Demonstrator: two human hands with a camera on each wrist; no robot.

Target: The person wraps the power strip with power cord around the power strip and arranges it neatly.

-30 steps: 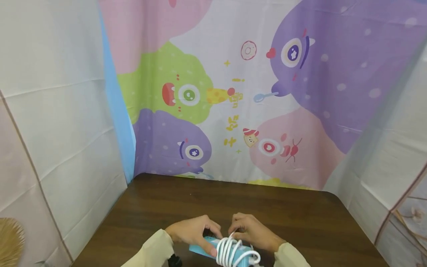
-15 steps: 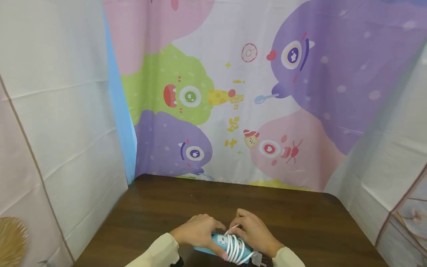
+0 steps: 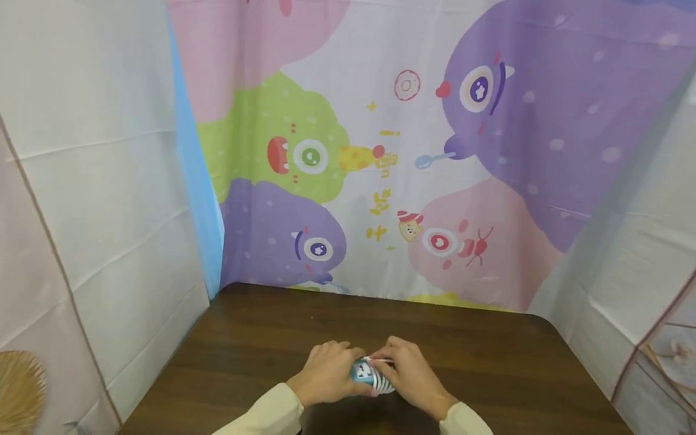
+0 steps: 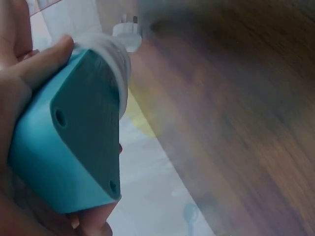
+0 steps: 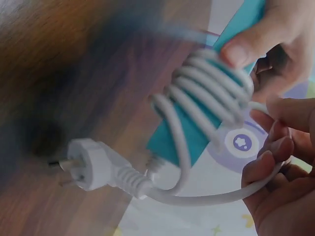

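Note:
A light blue power strip [image 3: 361,370] is held up over the table between both hands. Its white cord [image 5: 197,93] is wound round its body in several loops. My left hand [image 3: 325,373] grips one end, thumb across one side and fingers behind; the left wrist view shows that bare teal end [image 4: 83,132] with its screw holes. With thumb and fingers, my right hand [image 3: 414,376] pinches a free stretch of the cord beside the loops. The white plug [image 5: 91,164] hangs loose with its metal pins showing; the right hand hides it in the head view.
A dark brown wooden table [image 3: 261,320] lies under the hands. Behind it hangs a cartoon-printed curtain [image 3: 380,260], with pale cloth panels [image 3: 136,199] on both sides. A straw-coloured woven object [image 3: 20,393] shows at the far left edge.
Both hands have moved slightly away from the body with the power strip, which is now turned more end-on. The plug, visible earlier beside the right hand, has gone out of sight in the head view.

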